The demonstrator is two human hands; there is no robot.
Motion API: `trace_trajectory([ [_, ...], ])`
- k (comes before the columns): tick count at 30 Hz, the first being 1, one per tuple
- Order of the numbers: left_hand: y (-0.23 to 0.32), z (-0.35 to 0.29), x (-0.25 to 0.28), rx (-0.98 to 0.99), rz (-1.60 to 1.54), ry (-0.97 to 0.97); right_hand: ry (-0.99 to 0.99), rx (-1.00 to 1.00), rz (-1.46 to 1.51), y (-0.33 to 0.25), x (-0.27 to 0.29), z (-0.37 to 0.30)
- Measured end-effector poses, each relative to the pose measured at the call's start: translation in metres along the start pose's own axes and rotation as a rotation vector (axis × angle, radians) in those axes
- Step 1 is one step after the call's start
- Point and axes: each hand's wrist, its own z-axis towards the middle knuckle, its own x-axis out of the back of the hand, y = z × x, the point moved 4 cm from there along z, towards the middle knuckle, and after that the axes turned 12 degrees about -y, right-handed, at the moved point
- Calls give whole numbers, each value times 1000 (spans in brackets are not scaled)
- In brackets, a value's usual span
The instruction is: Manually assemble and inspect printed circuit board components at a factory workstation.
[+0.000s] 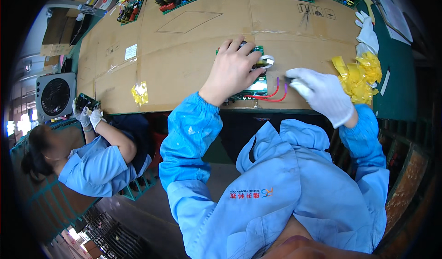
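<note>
Cardboard (172, 72) carries a circuit board (259, 86) under parted left fingers (235, 45), near curled right hand (324, 95); grips unclear.

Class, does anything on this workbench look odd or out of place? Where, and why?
The left hand, on the circuit board, is bare while the right hand is gloved, an odd mismatch; a loose white glove lies at the upper right. Beside it, a crumpled yellow plastic heap looks untidy.

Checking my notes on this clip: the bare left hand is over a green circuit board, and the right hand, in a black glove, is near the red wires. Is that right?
Not black: the head view shows the right hand near the red wires in a white glove; the bare left hand is over the green circuit board.
</note>
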Motion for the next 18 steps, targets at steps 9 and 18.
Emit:
trace_trajectory([
  [9,-15,9,-3,13,-262,26,-269,129,-197,8,-41,31],
  [18,-17,11,-7,0,-342,1,-253,184,-298,3,-42,33],
])
